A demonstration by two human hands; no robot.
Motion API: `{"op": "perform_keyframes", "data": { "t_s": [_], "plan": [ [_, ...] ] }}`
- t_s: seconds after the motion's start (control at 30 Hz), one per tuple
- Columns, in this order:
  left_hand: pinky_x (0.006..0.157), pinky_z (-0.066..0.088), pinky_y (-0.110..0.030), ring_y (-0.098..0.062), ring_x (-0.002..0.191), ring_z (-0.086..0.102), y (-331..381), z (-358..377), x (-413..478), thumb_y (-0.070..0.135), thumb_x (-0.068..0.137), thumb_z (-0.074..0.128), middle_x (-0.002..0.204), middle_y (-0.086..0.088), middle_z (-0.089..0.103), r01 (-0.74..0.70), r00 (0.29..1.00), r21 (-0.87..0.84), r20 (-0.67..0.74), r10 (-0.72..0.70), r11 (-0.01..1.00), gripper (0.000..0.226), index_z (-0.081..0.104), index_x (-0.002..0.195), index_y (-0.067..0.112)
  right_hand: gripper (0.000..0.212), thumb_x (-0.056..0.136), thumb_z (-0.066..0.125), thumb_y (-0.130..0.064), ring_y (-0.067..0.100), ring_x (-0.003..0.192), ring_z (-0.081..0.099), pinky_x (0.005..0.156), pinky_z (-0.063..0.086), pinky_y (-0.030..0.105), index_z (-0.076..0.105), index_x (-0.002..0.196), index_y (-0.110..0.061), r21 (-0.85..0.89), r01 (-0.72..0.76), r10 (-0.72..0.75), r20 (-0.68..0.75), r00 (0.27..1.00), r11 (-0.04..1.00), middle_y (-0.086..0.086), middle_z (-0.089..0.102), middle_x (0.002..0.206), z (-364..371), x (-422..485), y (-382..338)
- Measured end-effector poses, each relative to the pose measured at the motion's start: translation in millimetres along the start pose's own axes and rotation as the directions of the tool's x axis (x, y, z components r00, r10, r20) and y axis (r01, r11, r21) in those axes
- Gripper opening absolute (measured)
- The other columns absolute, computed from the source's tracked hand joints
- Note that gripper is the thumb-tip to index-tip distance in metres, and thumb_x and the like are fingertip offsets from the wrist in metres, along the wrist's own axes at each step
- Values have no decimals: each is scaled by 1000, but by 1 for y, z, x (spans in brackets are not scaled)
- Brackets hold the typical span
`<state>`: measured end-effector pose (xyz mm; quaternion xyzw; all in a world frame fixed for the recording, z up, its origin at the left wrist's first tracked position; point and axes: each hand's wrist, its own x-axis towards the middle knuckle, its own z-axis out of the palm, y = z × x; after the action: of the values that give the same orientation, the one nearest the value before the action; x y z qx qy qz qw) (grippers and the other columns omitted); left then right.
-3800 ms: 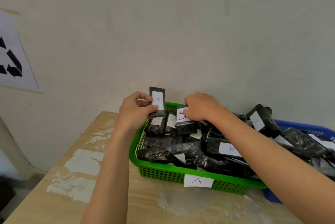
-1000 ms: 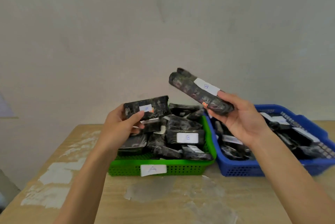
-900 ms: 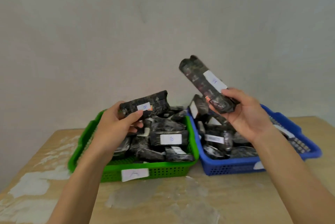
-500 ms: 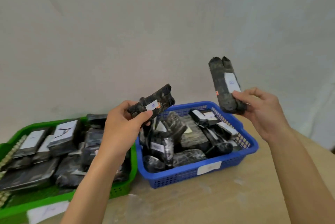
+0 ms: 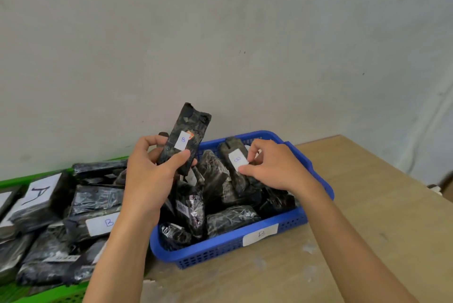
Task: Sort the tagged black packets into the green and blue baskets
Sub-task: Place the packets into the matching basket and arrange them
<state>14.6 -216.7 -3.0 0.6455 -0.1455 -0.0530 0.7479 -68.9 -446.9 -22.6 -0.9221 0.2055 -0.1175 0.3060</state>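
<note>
Two packets in play here. The left hand (image 5: 152,175) has its fingers and thumb wrapped round the lower end of the upright packet (image 5: 187,131), raised over the left end of the blue basket (image 5: 318,180). Its long axis is close to vertical, top end tipped a touch right, white B tag facing the camera. Over to the right hand (image 5: 274,167): thumb and fingers pinch the leaning packet (image 5: 236,159) at its white tag, whose mark sits sideways and is hard to read. That one is inside the blue basket, lower end down among the pile, long axis slanting up towards the wall (image 5: 245,45). Two baskets on the table (image 5: 367,204), both along its far edge: the blue one nearer the far right corner with a B label (image 5: 261,234) on its front wall, the green basket (image 5: 36,176) just beside it on the left. Both are heaped with black packets, too overlapped for a sure count; in the green one, one A-tagged packet (image 5: 36,193) and one B-tagged packet (image 5: 103,223) read clearly
</note>
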Motion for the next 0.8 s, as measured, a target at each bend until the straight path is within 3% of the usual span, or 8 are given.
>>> {"op": "perform_keyframes", "data": {
  "t_s": [0.17,0.27,0.33,0.4,0.5,0.57,0.63,0.8],
  "plan": [
    [57,59,-23,-26,80,81,-5,0,2,6,89,77,96,-2,82,-13,999,28,48,12,1000,36,50,103,24,33,88,72,-57,17,86,65,78,56,41,61,97,-27,-194,5,-1,22,1000,981,-5,71,91,9,-1,-7],
    [61,60,-29,-28,85,80,-8,1,3,3,91,72,105,-6,80,-12,996,57,86,7,998,34,51,102,27,30,92,69,-56,18,96,66,83,57,40,68,104,-29,-282,38,-50,-34,998,959,-8,73,100,7,-4,-8],
    [65,63,-35,-30,87,80,-9,1,3,1,90,69,105,-5,80,-25,991,80,130,15,997,34,53,99,29,22,94,69,-50,11,95,69,83,58,37,70,108,-32,-152,92,-111,-124,986,984,-12,74,107,4,-6,-11],
    [63,63,-32,-26,85,79,-7,1,2,1,89,69,100,-1,80,-56,985,136,169,33,989,34,57,97,32,21,94,69,-47,2,88,71,77,58,28,69,113,-37,197,160,-108,-248,963,967,-16,76,103,0,-8,-19],
    [65,60,-30,-20,81,78,0,6,0,-2,88,68,97,2,80,-99,955,198,294,37,975,38,65,95,35,35,93,71,-40,11,91,77,65,61,29,65,128,-35,652,242,-131,-216,968,718,-8,81,101,-13,-10,-26],
    [67,57,-31,-16,76,74,7,14,0,-5,89,67,96,5,80,-141,918,243,394,36,960,40,68,97,34,40,92,76,-25,16,91,78,64,61,30,66,131,-32,708,263,-235,-140,962,655,0,81,101,-23,-13,-21],
    [69,58,-31,-14,73,73,14,25,4,-5,90,68,95,9,80,-188,882,285,470,34,940,37,69,102,30,41,87,81,-11,16,85,77,63,61,29,72,123,-29,670,280,-286,-105,952,687,4,81,97,-33,-16,-12],
    [69,56,-33,-17,82,75,25,58,27,15,89,75,107,11,74,-271,885,420,463,52,866,31,64,110,35,25,78,88,-3,23,78,78,61,64,33,80,93,-22,697,229,-65,-254,965,680,3,82,87,-50,-9,11]
  ]
}}
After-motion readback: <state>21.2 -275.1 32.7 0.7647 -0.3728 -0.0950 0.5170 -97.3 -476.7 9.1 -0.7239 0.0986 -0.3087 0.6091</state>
